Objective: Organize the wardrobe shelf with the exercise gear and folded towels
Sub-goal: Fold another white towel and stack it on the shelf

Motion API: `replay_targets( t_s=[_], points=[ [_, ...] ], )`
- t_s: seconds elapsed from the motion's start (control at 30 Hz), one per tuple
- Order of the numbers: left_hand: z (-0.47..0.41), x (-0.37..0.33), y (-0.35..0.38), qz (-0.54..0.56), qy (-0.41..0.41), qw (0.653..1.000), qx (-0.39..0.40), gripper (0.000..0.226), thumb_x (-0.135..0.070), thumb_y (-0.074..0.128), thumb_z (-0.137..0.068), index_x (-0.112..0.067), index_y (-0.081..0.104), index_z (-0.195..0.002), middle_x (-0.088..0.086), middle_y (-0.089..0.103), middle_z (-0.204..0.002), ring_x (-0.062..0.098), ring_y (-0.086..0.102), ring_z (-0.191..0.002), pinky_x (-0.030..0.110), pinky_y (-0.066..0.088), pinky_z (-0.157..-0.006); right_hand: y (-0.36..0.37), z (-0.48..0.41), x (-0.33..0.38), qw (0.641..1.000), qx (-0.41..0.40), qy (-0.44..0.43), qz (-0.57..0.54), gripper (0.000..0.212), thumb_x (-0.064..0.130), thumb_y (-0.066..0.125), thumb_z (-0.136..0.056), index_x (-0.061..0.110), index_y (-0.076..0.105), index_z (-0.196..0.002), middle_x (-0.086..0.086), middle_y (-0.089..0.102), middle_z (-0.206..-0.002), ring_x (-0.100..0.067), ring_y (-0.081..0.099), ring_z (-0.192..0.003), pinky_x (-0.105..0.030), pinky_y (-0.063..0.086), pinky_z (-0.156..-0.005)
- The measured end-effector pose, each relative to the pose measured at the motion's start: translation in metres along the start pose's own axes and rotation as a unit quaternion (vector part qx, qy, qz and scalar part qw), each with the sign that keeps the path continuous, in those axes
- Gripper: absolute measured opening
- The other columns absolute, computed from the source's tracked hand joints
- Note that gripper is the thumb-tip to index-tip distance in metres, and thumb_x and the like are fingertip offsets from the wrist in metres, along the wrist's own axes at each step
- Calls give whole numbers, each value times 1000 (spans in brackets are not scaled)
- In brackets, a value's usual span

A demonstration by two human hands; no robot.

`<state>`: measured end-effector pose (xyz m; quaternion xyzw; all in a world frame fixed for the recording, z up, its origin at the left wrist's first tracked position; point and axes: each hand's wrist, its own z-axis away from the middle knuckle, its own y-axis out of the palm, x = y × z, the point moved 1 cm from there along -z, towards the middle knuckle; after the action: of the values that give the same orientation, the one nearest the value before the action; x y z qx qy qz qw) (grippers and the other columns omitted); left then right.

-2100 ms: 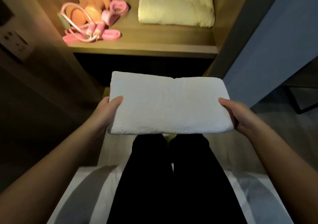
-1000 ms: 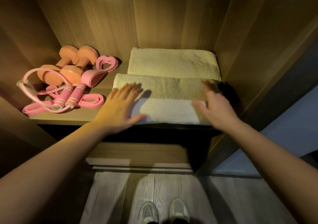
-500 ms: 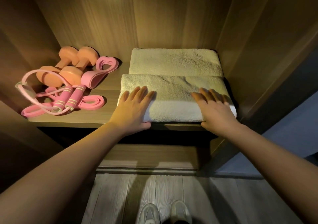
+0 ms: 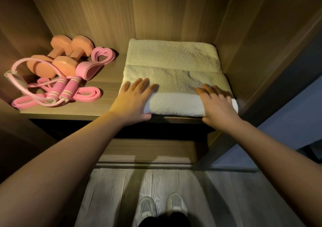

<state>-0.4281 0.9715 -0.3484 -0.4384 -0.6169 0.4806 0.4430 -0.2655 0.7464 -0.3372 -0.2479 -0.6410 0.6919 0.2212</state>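
1. We face an open wooden wardrobe with grained panels on the back [image 4: 156, 9] and both sides. Warm light falls from above. Grey plank flooring [image 4: 108, 192] lies below, and a blue-grey wall [image 4: 287, 122] stands to the right.
2. The wardrobe shelf [image 4: 108, 80] carries all task items. Exercise gear occupies its left half and towels its right half.
3. The front towel [image 4: 176, 94] lies folded flat at the shelf's front edge, close to the right side panel. Its front face is white and its top is pale cream.
4. The rear towel [image 4: 171, 54] lies folded directly behind it, touching it and close to the back panel.
5. The left hand [image 4: 134, 103] rests flat on the left end of the front towel, with fingers straight and slightly spread. The thumb lies along the towel's lower front edge.
6. The right hand [image 4: 217, 106] rests flat on the right end of the same towel, fingers straight. Neither hand grips anything.
7. Two orange dumbbells [image 4: 65, 65] lie side by side at the rear left.
8. A pink rolled band [image 4: 102, 55] pressed into a heart shape stands just right of the dumbbells.
9. Two pink rope handles [image 4: 64, 90] lie side by side in front of the dumbbells. The only markings we can make out on them are pale stripes.
10. A flat pink resistance loop [image 4: 87, 94] lies under the handles, and a pale pink tube [image 4: 19, 80] arcs over the left dumbbell.
11. Two light shoes [image 4: 163, 207] stand on the floor.
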Motion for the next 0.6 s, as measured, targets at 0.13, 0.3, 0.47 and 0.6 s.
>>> replay_targets(
  t_s=[0.13, 0.3, 0.47, 0.6],
  points=[
    [-8, 2, -1, 3, -13, 1000, 12, 104, -58, 66, -72, -28, 9, -153, 13, 15, -160, 32, 15, -147, 53, 19, -116, -2, -13, -1, 999, 25, 10, -19, 101, 19, 70, -82, 30, 0, -153, -2, -9, -163, -33, -1, -150, -60, 12, -117],
    [-2, 1, -3, 19, -13, 1000, 15, 99, -71, 51, -75, -26, 12, -153, 14, 16, -160, 33, 14, -148, 54, 17, -117, -4, -10, -5, 998, 42, -20, -34, 99, 33, 65, -85, 31, -7, -153, -2, -14, -163, -32, -9, -149, -58, 7, -117],
    [-6, -5, -18, 66, -27, 996, -45, 80, -72, 19, -85, -21, 38, -144, 9, 35, -152, 30, 31, -141, 53, 26, -110, -12, 0, -6, 994, 19, -17, -107, 72, 66, 32, -93, 37, 7, -154, 2, -2, -164, -29, 14, -148, -53, 15, -115],
    [-26, -22, -7, 51, -67, 995, -49, 75, -66, 10, -89, -27, 28, -151, 10, 20, -160, 34, 16, -147, 58, 15, -115, 0, -8, 4, 993, -72, 27, -86, 66, 62, 8, -92, 38, 20, -152, 6, 15, -162, -24, 20, -148, -50, 16, -117]
  ],
)
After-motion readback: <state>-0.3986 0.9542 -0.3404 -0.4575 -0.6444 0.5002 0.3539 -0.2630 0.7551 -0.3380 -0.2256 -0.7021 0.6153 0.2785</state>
